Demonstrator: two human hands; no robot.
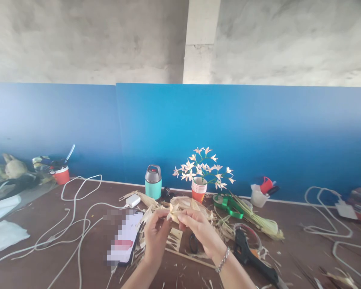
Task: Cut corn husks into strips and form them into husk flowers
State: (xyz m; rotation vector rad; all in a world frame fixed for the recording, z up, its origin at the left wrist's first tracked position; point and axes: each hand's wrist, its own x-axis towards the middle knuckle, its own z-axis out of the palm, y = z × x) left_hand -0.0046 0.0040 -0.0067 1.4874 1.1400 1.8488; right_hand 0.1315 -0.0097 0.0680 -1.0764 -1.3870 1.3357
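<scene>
Between my two hands is a small pale flower with pointed petals (pixel 173 211), seemingly made of dried husk. My left hand (pixel 157 233) pinches it from the left with thumb and fingertips. From the right, my right hand (pixel 198 228) closes thumb and finger on its lower edge. Just behind stands a stack of red and white paper cups (pixel 199 190) holding green stems with several similar flowers (pixel 203 166). Dried husk pieces (pixel 183 200) lie around and under my hands. Below them sits a pale piece with pointed strips (pixel 174 240), partly hidden.
A black glue gun (pixel 243 249) lies right of my right arm. Green ribbon (pixel 233 208) and a bundle of pale stalks (pixel 261 222) are behind it. A phone (pixel 128 237) with white cables (pixel 84 220) lies left. A teal flask (pixel 153 184) stands before the blue partition (pixel 180 128).
</scene>
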